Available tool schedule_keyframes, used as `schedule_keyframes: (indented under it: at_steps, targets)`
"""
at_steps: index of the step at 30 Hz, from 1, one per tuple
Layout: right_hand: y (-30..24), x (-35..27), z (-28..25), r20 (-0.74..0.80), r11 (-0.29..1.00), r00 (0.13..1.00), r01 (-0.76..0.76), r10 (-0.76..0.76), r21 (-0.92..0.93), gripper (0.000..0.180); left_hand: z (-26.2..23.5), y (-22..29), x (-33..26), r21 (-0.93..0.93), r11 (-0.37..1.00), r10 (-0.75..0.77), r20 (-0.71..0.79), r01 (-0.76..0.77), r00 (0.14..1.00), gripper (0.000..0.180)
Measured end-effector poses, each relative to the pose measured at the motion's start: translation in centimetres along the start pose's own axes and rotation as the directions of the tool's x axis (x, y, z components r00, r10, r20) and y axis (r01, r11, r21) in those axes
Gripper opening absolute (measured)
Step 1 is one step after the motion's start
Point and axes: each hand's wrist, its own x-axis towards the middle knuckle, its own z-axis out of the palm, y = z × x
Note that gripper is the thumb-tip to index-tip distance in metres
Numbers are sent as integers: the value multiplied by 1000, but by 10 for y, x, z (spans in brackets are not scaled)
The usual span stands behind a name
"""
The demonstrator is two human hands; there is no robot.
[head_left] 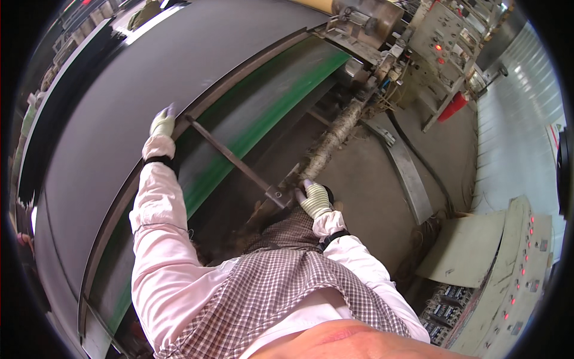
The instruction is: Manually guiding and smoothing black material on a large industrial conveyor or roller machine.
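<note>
My left hand (pixel 162 122), in a pale knit glove with bare fingertips, lies on the brown rim rail (pixel 134 182) at the near edge of a wide grey sheet (pixel 119 119). Its fingers look stretched out over the sheet, with nothing seen in them. My right hand (pixel 315 200), in a striped glove, is low by the near end of a long, rough, whitish wrapped roller (pixel 336 134). Thumb and forefinger are apart; the other fingers are partly hidden. Close to its left is the clamp end (pixel 277 195) of a metal bar (pixel 230 155) that reaches to the rail.
A green band (pixel 263 119) runs beneath the rail. At the far right stand machine rollers (pixel 373 21) and a control panel (pixel 439 45) with red lights. A metal channel (pixel 406 173) and black cable (pixel 418 143) lie on the floor. An opened control cabinet (pixel 472 251) is at the near right.
</note>
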Motion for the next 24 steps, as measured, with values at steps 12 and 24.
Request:
schedule_keyframes:
  at_steps: [12, 24]
  targets:
    - [16, -1, 19, -69, 991, 997, 30, -39, -131, 24, -152, -163, -182, 390, 805, -425, -146, 447, 893, 55]
    - [48, -10, 26, -15, 974, 997, -73, 71, -212, 51, -97, -100, -125, 173, 985, 14, -139, 10, 990, 57]
